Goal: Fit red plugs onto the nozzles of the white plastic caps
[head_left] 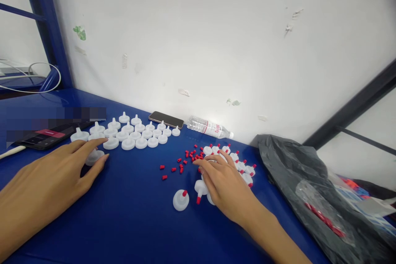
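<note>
Here we are in what looks like a small workshop: a blue work table point(133, 214), white caps point(141, 143) massed in batches, little red tips point(173, 169) scattered loose, a blue metal frame point(51, 20), and tape scraps point(183, 92) dotting a bare white wall point(185, 29)

A white wall point(185, 29) backs the blue tabletop point(139, 222).

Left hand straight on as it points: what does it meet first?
Probably the white nozzle cap just beyond the left hand, by its index fingertip; one view leaves depth unclear.
</note>
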Demonstrator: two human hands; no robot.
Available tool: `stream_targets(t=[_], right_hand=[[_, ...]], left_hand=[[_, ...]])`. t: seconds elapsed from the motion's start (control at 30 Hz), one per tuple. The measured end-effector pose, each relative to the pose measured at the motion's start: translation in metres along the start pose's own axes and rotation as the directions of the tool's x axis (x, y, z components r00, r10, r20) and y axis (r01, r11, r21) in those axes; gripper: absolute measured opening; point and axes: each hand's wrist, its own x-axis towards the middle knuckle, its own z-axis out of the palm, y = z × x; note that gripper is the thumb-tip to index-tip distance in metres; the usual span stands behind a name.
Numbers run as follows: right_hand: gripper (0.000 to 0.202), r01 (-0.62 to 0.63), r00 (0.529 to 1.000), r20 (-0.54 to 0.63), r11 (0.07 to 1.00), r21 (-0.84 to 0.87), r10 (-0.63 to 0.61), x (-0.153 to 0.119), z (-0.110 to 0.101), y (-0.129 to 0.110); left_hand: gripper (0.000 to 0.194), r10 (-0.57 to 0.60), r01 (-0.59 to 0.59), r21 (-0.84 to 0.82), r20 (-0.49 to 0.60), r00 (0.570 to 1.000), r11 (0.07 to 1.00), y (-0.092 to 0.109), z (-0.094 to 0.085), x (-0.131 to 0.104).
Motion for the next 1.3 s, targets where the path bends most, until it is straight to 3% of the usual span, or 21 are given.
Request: stream_targets(t=[0.3,0.47,0.7,0.87,1.0,1.17,1.3], right_hand=[[0.059,0.076,0.997,-0.014,0.994,-0.076,-0.077,0.0,0.004,0.004],[0.038,0.058,0.997,-0.046,0.994,-0.089,-0.063,0.0,0.011,0.007],[0.041,0.078,0.994,-0.065,0.994,-0.083,-0.084,-0.001,0.014,0.008],[0.032,0.075,0.995,-0.055,0.995,-0.068,-0.079,-0.001,0.012,0.006],[0.053,0.108,0.991,-0.068,0.991,-0.085,-0.114,-0.003,0.011,0.006],[0.07,0.115,0.96,-0.252,0.993,-0.028,-0.119,-0.007,0.003,0.003],[0.058,0.099,0.911,-0.41,0.987,0.124,-0.04,-0.01,0.0,-0.004]], left_hand=[[0.055,0.003,-0.003,0.027,0.012,1.0,1.0,-0.002,0.001,-0.001],[0.056,0.021,-0.022,0.028,0.009,1.0,0.999,-0.003,0.002,-0.001],[0.055,0.028,-0.028,0.049,-0.001,1.0,0.998,0.003,-0.001,-0.003],[0.056,0.035,-0.034,0.06,-0.02,0.999,0.998,0.007,-0.002,-0.003],[0.06,0.031,-0.031,0.067,0.0,1.0,0.997,0.009,-0.005,-0.003],[0.049,0.034,-0.034,-0.004,-0.049,0.998,0.999,0.013,-0.009,-0.004],[0.044,0.181,-0.22,-0.152,-0.235,0.955,0.964,0.032,-0.009,-0.017]])
